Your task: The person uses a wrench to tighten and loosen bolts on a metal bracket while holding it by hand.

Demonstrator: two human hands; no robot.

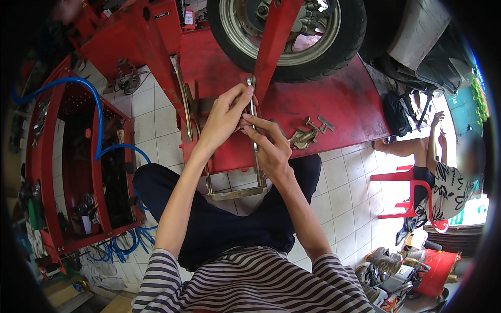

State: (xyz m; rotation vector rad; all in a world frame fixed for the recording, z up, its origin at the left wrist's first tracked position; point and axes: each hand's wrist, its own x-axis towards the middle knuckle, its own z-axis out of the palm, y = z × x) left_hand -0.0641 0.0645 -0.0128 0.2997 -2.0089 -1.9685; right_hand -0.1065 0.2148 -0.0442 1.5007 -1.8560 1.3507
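Note:
A silver wrench (252, 108) stands lengthwise between my two hands, its ringed end beside the red post (275, 49). My left hand (225, 116) is closed, thumb and fingers pressed against the wrench's upper part. Lower down, my right hand (271, 147) has its fingers curled around the same wrench. Fingers partly hide where the two hands meet. Beneath them, a U-shaped metal bar (236, 195) juts out from the red lift platform (329, 91). Brass-coloured metal parts (305, 136) lie on the platform, right of my right hand.
A motorcycle wheel (292, 73) stands on the platform beyond the post. At left is a red tool cart (107, 208) with a blue hose (99, 115). Another person sits on a red chair (412, 193) at right. Machine parts (396, 271) crowd the lower right.

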